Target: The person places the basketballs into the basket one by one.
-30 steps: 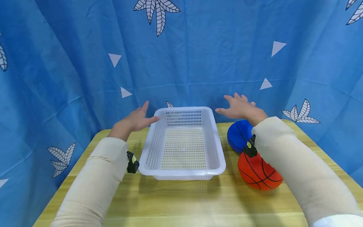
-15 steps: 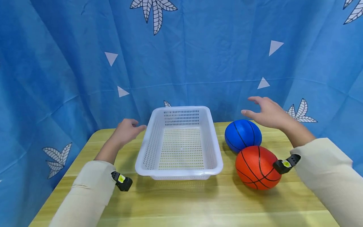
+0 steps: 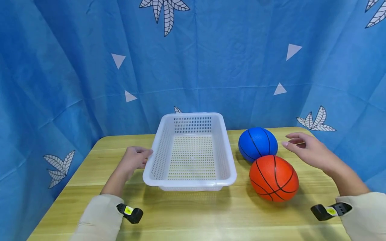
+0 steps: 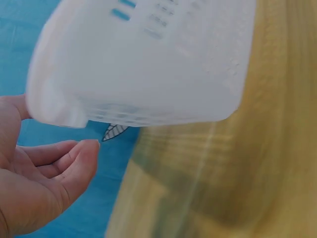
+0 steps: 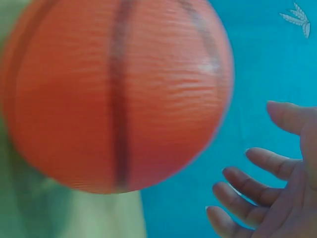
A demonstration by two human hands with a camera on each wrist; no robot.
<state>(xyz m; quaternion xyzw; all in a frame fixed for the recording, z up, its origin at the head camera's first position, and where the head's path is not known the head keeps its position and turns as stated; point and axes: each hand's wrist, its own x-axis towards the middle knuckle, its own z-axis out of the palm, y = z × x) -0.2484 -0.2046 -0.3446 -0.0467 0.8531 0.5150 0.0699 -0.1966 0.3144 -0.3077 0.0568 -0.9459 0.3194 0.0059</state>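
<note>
Dark-striped red ball (image 5: 118, 96), loosely curled right hand (image 5: 290, 193) apart from it; blue leaf-printed cloth (image 5: 260, 62) behind

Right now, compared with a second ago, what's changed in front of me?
Your left hand came back toward you and is now at the left side of the basket; whether it touches, I can't tell. Your right hand moved right and back toward you, and is now right of the blue ball, holding nothing. The basket, blue ball and red ball stayed put.
</note>
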